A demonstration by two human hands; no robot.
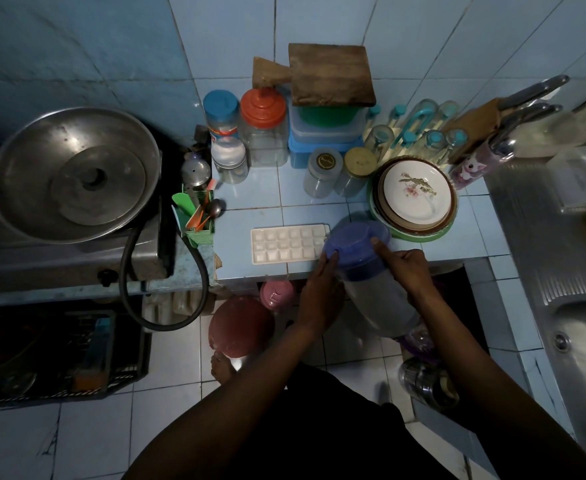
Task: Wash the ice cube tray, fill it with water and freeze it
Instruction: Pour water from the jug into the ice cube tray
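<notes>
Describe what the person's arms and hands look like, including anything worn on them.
Both forearms are bare along their visible length; no sleeves, gloves, watch or bracelets show. The left hand and right hand are bare too, and no rings can be made out in the dim light. The fingernails look short and unpainted. Dark clothing covers the body below the arms.

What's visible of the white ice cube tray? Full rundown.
The white plastic ice cube tray is a rectangular grid, three rows of small square cells, lying flat and upright on the light blue tiled counter near its front edge. Whether the cells hold water cannot be told. Its right end is hidden behind the blue lid of the clear plastic jug, tilted toward it and held by the left hand and right hand. Neither hand touches the tray.
</notes>
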